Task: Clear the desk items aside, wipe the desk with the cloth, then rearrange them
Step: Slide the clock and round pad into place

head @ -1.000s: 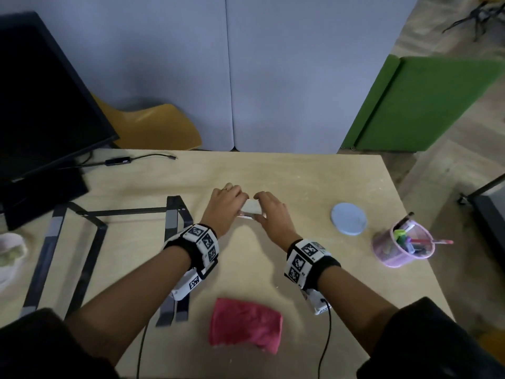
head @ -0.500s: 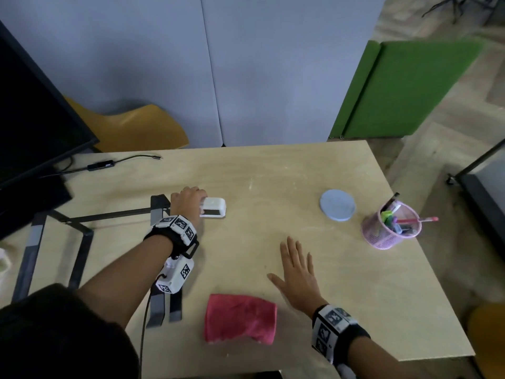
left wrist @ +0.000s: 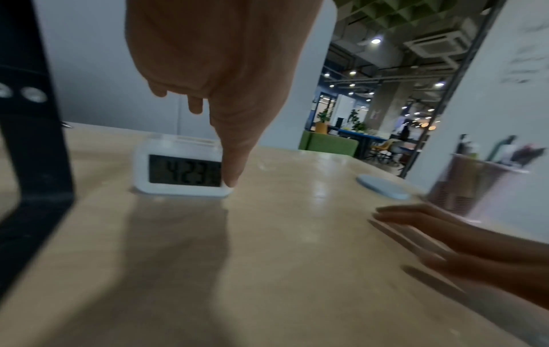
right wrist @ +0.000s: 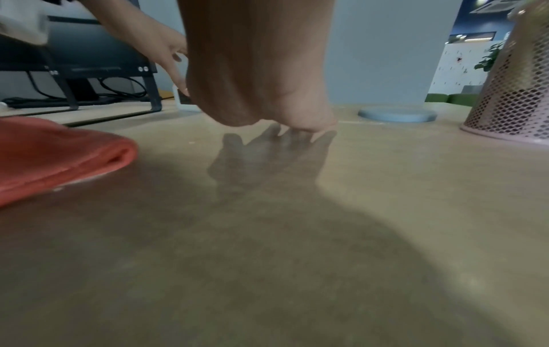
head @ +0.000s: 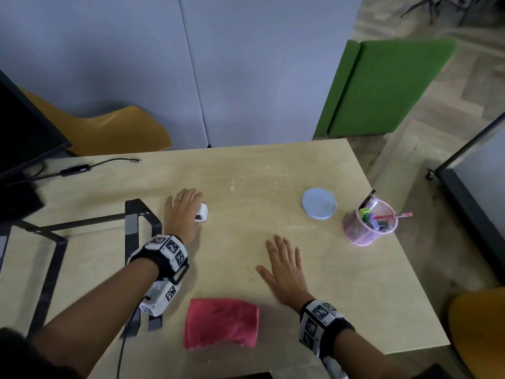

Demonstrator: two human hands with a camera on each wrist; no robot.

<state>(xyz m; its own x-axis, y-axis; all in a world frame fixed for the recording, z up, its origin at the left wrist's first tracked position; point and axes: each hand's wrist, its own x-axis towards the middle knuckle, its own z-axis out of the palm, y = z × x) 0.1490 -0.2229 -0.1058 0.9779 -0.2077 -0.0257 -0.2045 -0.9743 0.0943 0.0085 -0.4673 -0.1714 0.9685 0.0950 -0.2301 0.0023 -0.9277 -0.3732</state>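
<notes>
Both hands are low over my wooden counter point(head: 246, 170), which is backed by grey partition panels point(head: 191, 64) with a green divider point(head: 382, 86) to the right. My left hand point(head: 181, 212) reaches forward, thumb and fingers holding the small white clock point(left wrist: 178, 169) just beside the black stand point(head: 131, 222); the clock stands upright, long axis sideways, display toward me. My right hand point(head: 284, 269) hovers flat, fingers spread, holding nothing. The pink cloth point(head: 221, 322) lies folded near the front edge.

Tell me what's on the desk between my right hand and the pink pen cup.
Nothing: the head view shows only bare desk between your right hand and the pink pen cup. The blue coaster sits farther back, off that line.
</notes>
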